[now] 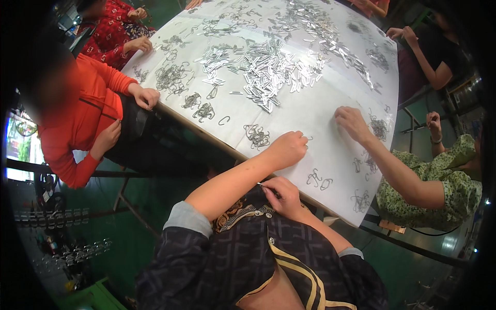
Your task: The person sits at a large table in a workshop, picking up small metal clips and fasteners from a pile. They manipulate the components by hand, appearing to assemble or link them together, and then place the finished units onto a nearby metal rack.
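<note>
My left hand (pixel 290 149) is closed above the near part of the white-covered table (pixel 237 106). A thin bit of bent wire (pixel 309 138) shows at its fingertips; whether it is gripped or lies behind them I cannot tell. Close to my body, just off the table edge, my right hand (pixel 283 196) pinches a small metal piece (pixel 261 184), mostly hidden by the fingers. Left of my left hand lies a pile of bent wire hooks (pixel 257 135). A few loose wire hooks (pixel 314 177) rest to its right, near the edge.
A large heap of short silvery metal strips (pixel 268 72) covers the table's middle. More wire hooks (pixel 174 77) lie in piles along the sides. Co-workers sit around: an orange sleeve (pixel 103 72) at left, a green patterned top (pixel 429 191) at right, whose hand (pixel 350 121) reaches over the table.
</note>
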The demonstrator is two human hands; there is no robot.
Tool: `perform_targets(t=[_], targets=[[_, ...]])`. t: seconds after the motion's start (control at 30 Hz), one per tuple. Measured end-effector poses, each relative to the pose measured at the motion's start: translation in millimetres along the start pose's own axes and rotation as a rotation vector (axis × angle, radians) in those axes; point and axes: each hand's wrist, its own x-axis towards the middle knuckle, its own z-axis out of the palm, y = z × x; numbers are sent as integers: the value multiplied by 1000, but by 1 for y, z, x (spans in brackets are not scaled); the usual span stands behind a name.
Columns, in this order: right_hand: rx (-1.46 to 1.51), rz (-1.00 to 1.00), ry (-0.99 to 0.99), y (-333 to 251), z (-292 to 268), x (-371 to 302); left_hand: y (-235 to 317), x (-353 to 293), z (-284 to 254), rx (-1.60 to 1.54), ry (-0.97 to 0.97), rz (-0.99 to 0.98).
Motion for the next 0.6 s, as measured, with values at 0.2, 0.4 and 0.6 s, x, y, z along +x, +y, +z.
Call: perform_targets(t=[0.2,0.4,0.6], targets=[[2,8,-14,-3,-5,-1,11,20,4,182,-261,85],[20,-41,16,-1,-2,0,-5,7,5,-247,21,-371],[42,26,-1,0,-2,2,-25,-16,-48,-1004,-60,-903]])
